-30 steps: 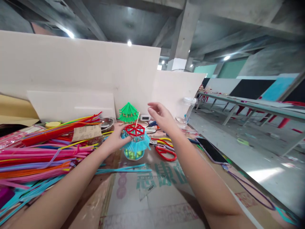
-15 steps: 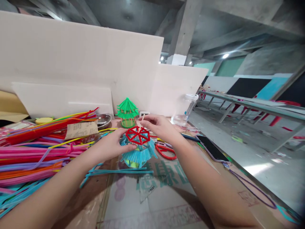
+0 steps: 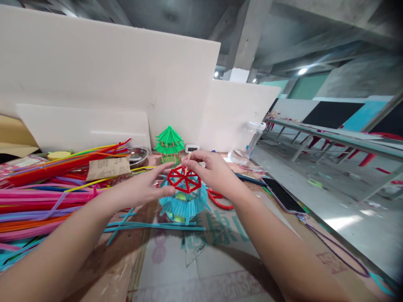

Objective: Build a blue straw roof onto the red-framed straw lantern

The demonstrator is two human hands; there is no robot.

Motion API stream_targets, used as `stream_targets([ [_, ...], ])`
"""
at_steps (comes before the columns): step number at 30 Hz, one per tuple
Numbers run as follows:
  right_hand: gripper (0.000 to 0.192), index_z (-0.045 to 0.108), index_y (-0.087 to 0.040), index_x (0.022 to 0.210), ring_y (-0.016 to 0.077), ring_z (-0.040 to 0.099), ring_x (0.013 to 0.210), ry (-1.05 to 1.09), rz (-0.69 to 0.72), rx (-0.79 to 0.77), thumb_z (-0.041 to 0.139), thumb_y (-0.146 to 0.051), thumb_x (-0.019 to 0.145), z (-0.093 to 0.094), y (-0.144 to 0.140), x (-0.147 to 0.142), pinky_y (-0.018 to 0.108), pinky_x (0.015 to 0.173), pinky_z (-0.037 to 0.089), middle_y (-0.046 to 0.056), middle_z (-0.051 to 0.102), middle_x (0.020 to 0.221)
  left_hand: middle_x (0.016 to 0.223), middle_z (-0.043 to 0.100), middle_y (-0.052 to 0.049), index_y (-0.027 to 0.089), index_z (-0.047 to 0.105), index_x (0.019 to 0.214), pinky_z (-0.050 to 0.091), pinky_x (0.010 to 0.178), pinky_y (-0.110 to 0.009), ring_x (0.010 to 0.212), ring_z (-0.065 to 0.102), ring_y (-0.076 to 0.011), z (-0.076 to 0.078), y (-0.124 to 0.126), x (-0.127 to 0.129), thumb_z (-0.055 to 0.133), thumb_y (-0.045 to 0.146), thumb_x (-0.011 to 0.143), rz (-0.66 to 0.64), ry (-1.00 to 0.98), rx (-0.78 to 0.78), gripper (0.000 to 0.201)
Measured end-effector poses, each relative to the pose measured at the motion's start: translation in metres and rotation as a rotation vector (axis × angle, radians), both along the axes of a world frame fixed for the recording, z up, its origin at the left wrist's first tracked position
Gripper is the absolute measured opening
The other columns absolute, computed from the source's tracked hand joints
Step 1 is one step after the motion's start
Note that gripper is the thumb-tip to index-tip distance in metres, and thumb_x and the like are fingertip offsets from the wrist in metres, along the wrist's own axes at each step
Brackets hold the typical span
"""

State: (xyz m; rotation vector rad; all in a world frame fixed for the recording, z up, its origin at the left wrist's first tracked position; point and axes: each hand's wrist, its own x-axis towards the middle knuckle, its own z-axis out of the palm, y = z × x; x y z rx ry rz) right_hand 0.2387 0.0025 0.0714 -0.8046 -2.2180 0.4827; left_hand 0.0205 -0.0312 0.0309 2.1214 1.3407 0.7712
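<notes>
- Between the hands (image 3: 138,191) (image 3: 214,170): one pavilion model (image 3: 185,205)
- Behind them: a second pavilion (image 3: 169,141)
- Left: pipe-cleaner bundles (image 3: 37,199)
- Right: a phone (image 3: 283,195)
- Before them: loose pipe cleaners (image 3: 151,225)

Right of the red frame (image 3: 184,179), the right hand (image 3: 212,170) hid part of the scissors (image 3: 224,206). Left of it, pink strips (image 3: 44,195) ran past the view's edge and print on brown paper (image 3: 108,168) was illegible.

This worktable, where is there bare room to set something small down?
Widest is the printed sheet between your forearms, nearer you than the see-through triangle. A smaller patch lies between your right forearm and the phone. It's crowded at left with coloured strips, and around the blue model between your left hand and right hand.
</notes>
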Motion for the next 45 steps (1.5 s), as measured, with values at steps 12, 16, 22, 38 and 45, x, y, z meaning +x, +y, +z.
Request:
stream_targets([
  [12,0.019,0.060,-0.018,0.085,0.0124,0.055,0.070,0.065,0.022,-0.043,0.050,-0.032,0.091,0.000,0.004,0.001,0.023,0.062,0.037,-0.001,0.063,0.076,0.108,0.067,-0.007,0.019,0.071,0.080,0.045,0.092,-0.035,0.100,0.060,-0.0245,0.023,0.033,0.035,0.045,0.044,0.085,-0.039,0.019,0.208,0.036],
  [16,0.023,0.059,-0.018,0.078,0.0111,0.051,0.064,0.075,0.009,-0.026,0.050,-0.035,0.091,0.001,0.003,0.002,0.023,0.059,0.035,-0.002,0.059,0.070,0.092,0.068,-0.005,0.018,0.066,0.082,0.047,0.081,-0.033,0.087,0.061,-0.0228,0.022,0.035,0.038,0.044,0.042,0.081,-0.014,-0.055,0.096,0.033],
  [22,0.019,0.061,-0.018,0.082,0.0121,0.055,0.067,0.040,0.004,-0.015,0.050,-0.030,0.092,0.002,-0.001,0.001,0.023,0.062,0.036,-0.001,0.063,0.073,0.092,0.067,-0.004,0.019,0.065,0.067,0.046,0.085,-0.034,0.093,0.059,-0.0242,0.018,0.031,0.037,0.053,0.045,0.072,-0.003,-0.189,-0.010,0.029],
  [38,0.021,0.061,-0.018,0.074,0.0108,0.051,0.061,-0.005,-0.057,0.037,0.053,-0.029,0.090,0.002,0.000,0.000,0.023,0.059,0.033,-0.002,0.061,0.065,0.085,0.065,-0.003,0.019,0.063,0.069,0.045,0.082,-0.033,0.087,0.058,-0.0226,0.013,0.033,0.039,0.052,0.044,0.073,-0.055,-0.247,-0.048,0.027],
  [45,0.020,0.060,-0.019,0.073,0.0105,0.053,0.059,0.020,-0.055,-0.005,0.054,-0.029,0.089,-0.002,0.005,0.001,0.023,0.056,0.033,-0.003,0.063,0.065,0.082,0.065,-0.003,0.019,0.062,0.066,0.046,0.078,-0.034,0.083,0.059,-0.0223,0.010,0.035,0.039,0.054,0.044,0.072,-0.046,-0.279,-0.066,0.027],
])
